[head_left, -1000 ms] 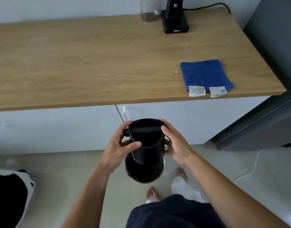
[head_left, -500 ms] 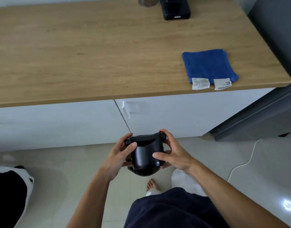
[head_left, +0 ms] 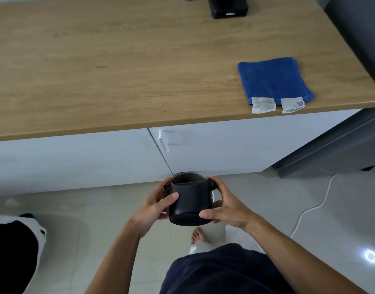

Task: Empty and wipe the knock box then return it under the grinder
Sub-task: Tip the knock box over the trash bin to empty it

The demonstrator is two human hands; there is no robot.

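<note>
I hold the black knock box with both hands, low in front of the white cabinet and above the floor. It is tipped away from me, its mouth and knock bar facing the cabinet, its base towards me. My left hand grips its left side. My right hand grips its right side, thumb on the base edge. The folded blue cloth lies on the wooden counter near its right front edge. The grinder's black base stands at the counter's back.
A bin lined with a white bag stands on the floor at the lower left. A grey appliance flanks the counter on the right. A white cable runs over the tiles. My bare foot is below the box.
The knock box has tipped from upright, with its mouth showing, to mouth facing away from me. My hands have shifted on its sides, and the view has dropped lower.
</note>
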